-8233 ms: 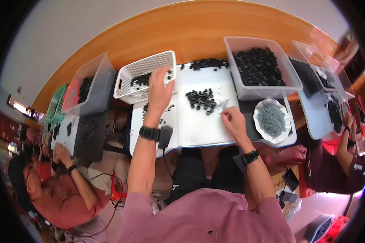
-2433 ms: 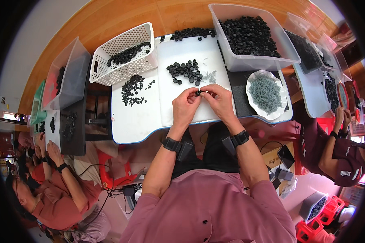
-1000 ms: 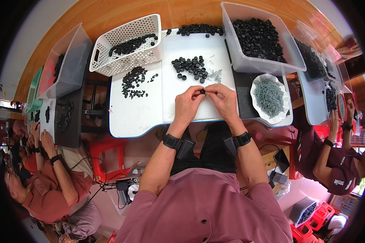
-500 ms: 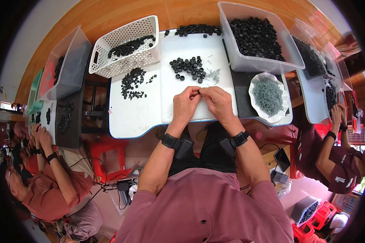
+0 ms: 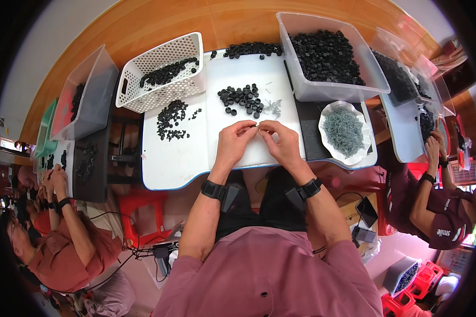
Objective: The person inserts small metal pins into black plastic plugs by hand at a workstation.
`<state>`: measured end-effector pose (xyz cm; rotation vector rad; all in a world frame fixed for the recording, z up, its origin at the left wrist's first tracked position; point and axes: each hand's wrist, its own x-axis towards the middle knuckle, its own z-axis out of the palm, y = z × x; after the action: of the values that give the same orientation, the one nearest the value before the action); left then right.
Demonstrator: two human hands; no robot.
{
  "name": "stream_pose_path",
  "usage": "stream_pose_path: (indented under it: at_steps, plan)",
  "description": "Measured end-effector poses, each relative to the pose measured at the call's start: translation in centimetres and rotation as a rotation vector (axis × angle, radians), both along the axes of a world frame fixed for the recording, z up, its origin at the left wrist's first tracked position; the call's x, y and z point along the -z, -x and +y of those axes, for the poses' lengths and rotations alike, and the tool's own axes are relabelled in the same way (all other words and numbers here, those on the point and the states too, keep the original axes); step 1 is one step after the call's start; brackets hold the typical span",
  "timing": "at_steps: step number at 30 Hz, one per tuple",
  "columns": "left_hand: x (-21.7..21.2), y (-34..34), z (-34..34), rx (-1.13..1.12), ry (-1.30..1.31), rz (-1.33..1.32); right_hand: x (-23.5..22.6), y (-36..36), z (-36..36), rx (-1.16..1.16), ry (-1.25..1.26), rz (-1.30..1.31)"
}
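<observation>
Pinching 1 tiny black part (image 5: pixel 257 126), left hand (image 5: pixel 234 143) & right hand (image 5: pixel 281 145) fingers clamped, 2 black piles, 1 white basket (image 5: pixel 164 74)

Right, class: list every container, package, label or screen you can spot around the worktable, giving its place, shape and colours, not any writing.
White perforated basket: far left of white table, rectangular, holds some black caps.
Clear tub: far right, rectangular, full of black caps.
White scalloped dish: right of the hands, holds grey pieces.
Grey bin: neighbouring table at left, translucent.
No labels or screens can be made out.
</observation>
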<state>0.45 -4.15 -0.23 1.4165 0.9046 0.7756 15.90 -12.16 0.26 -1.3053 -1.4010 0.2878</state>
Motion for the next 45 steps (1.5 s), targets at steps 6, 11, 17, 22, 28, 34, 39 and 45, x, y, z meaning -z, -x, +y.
stream_pose_path:
  at_steps: [6,11,17,22,28,34,39,45]
  plan:
    - [-0.1,0.0,-0.4,-0.011,-0.033,0.032,-0.3,-1.2,0.0,0.435,0.049,0.164]
    - [0.0,0.0,-0.1,0.003,-0.043,0.057,0.2,-1.8,0.4,0.369,0.175,0.061]
    - [-0.5,0.2,-0.1,-0.025,-0.022,0.008,0.5,-1.2,1.5,0.312,0.218,-0.173]
    - [-3.1,1.6,0.1,-0.132,-0.085,-0.016,0.5,-1.0,0.9,0.330,0.076,-0.255]
    - [-11.0,5.4,9.0,-0.411,-0.562,0.158,0.1,-0.7,-0.1,0.377,0.117,-0.105]
    - [-12.9,5.6,12.5,-0.553,-1.180,0.275,0.2,-0.8,0.3,0.379,0.077,-0.090]
    - [-4.9,3.8,9.7,-0.122,-0.793,0.430,0.1,-0.9,0.4,0.355,0.071,-0.066]
    - [-1.7,2.9,9.3,-0.178,-0.605,0.618,0.2,-0.9,0.2,0.356,0.078,-0.064]
